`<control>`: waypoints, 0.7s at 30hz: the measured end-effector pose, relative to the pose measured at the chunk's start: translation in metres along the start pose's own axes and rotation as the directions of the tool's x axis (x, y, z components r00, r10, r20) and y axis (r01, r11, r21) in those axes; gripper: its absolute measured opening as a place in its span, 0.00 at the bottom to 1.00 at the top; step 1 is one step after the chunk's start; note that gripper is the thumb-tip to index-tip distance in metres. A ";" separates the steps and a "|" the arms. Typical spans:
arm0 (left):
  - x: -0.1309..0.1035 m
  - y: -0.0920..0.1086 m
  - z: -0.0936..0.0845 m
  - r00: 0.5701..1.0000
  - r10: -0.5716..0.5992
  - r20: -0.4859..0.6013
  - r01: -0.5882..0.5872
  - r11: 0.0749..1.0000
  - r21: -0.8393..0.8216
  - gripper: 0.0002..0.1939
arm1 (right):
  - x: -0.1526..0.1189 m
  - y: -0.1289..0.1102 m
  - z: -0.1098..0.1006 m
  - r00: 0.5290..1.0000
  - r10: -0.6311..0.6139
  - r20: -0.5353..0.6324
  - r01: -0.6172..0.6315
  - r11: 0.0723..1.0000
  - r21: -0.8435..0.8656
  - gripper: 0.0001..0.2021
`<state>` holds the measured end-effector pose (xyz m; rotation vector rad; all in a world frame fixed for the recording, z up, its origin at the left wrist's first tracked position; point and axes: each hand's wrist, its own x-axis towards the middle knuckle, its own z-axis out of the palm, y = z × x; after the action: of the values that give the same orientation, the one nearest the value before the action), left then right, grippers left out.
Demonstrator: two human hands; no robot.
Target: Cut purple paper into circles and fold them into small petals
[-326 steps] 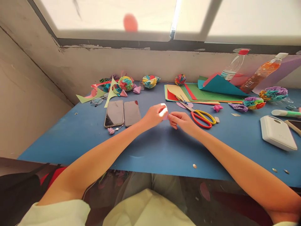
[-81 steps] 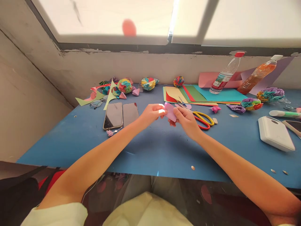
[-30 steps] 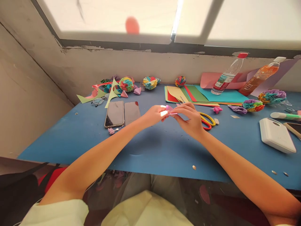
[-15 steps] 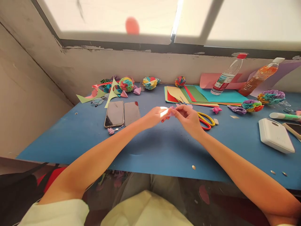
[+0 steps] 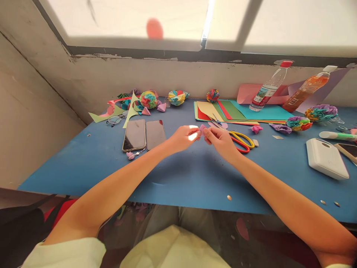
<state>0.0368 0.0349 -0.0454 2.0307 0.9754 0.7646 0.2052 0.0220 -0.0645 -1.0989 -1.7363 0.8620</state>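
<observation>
A small piece of purple paper (image 5: 202, 129) is pinched between my two hands above the middle of the blue table (image 5: 178, 182). My left hand (image 5: 185, 137) grips its left side with closed fingers, and sunlight falls on the knuckles. On the other side, my right hand (image 5: 219, 138) holds it between thumb and fingers. Scissors with red and yellow handles (image 5: 242, 142) lie just right of my right hand. Left of my left hand, two phones (image 5: 135, 135) rest side by side.
Coloured paper sheets (image 5: 259, 111) lie at the back, with two tilted bottles (image 5: 266, 89) by them. Folded paper balls (image 5: 148, 99) and glasses (image 5: 114, 120) are at back left. A white device (image 5: 326, 158) and a glue tube (image 5: 337, 136) are at the right.
The fingers of both hands have shifted slightly around the purple paper, which now shows more between them. The whole view has moved a little.
</observation>
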 end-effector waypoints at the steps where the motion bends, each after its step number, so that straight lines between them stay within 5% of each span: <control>1: 0.000 0.000 0.001 1.000 0.017 -0.014 -0.017 1.000 0.010 0.13 | 0.000 0.000 0.000 1.000 -0.006 -0.016 0.006 1.000 -0.004 0.24; 8: -0.001 0.006 -0.006 0.996 -0.046 0.077 0.046 0.999 -0.004 0.11 | 0.000 0.001 0.002 1.000 0.004 -0.015 -0.004 1.000 0.018 0.22; 15: 0.001 0.003 -0.008 0.997 -0.056 0.051 0.053 0.997 0.060 0.09 | 0.001 0.005 0.000 0.990 -0.026 0.135 0.002 0.985 0.171 0.14; 21: 0.002 -0.002 -0.005 0.998 -0.013 0.065 0.014 1.000 -0.008 0.09 | 0.003 0.008 -0.002 0.995 -0.015 0.101 0.005 0.995 0.095 0.13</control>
<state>0.0338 0.0392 -0.0438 2.0269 0.9464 0.6899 0.2091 0.0282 -0.0698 -0.9983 -1.7638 0.9984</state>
